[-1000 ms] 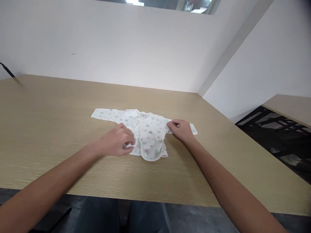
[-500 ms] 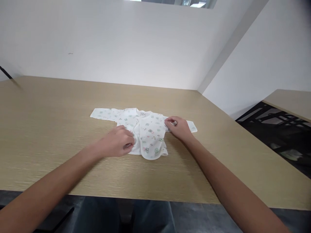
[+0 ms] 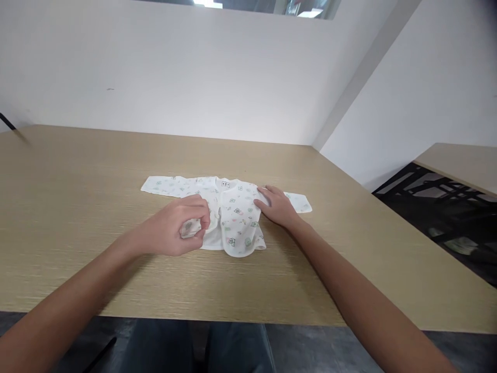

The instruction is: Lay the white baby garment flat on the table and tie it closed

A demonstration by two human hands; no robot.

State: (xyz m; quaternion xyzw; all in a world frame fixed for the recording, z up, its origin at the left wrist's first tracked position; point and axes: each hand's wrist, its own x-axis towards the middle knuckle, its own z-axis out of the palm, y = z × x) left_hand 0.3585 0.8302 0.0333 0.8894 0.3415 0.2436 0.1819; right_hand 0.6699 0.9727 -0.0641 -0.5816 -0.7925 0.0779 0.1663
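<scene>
A small white baby shirt (image 3: 233, 212) with a coloured print lies spread on the wooden table (image 3: 77, 207), sleeves out to both sides. My left hand (image 3: 176, 230) is closed, pinching the shirt's left front flap and lifting it a little off the table. My right hand (image 3: 275, 207) lies flat with fingers stretched out, pressing on the shirt where the right sleeve joins the body.
White walls stand behind the table and to its right. A second wooden tabletop (image 3: 458, 166) shows at the far right beyond a dark gap. A thin black rod (image 3: 8, 122) pokes in at the left edge. My knees show below the table's front edge.
My left hand has gathered the left flap and raised it slightly. My right hand has gone from pinching the sleeve to lying flat, shifted a little left onto the shirt.
</scene>
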